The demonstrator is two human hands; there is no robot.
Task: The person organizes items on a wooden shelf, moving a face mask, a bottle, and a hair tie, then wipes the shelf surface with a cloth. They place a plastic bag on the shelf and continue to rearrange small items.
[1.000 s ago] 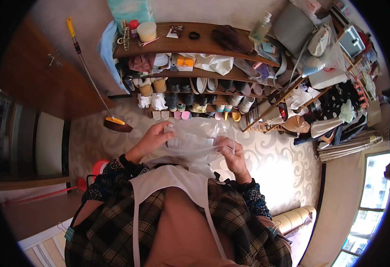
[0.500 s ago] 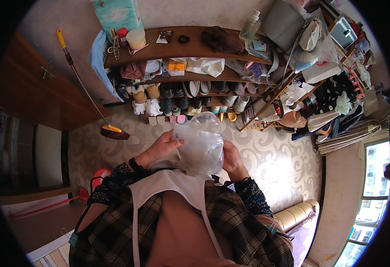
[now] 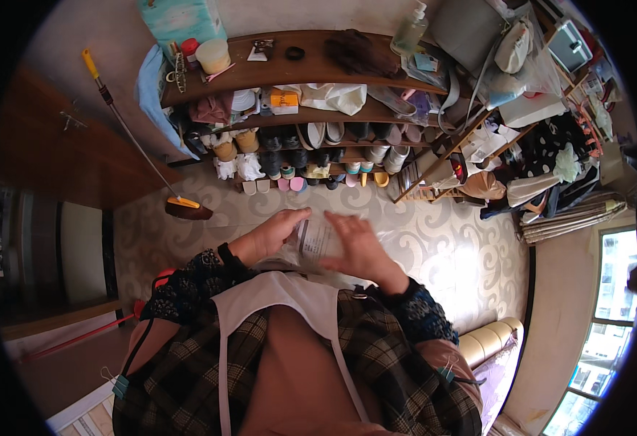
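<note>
A clear plastic bag point(image 3: 314, 238) with a printed panel hangs in front of my chest, crumpled toward its lower part. My left hand point(image 3: 275, 234) grips its left edge between thumb and fingers. Over the bag's right side, my right hand point(image 3: 362, 251) is stretched out with fingers apart, slightly blurred; whether it touches the plastic is hard to see. The bag's lower end is partly hidden by my right hand and the white apron point(image 3: 278, 293) I wear.
Ahead stands a brown wooden shoe rack point(image 3: 282, 65) holding several pairs of shoes, with bottles and tubs on top. A broom point(image 3: 137, 138) leans at the left beside a wooden door point(image 3: 64, 145). Clothes and bags crowd the right shelf. A rolled cushion point(image 3: 489, 341) lies at lower right.
My right hand has let go of the bag's right edge and spread over its front. The bag has turned, so a printed panel now shows. My left hand keeps hold.
</note>
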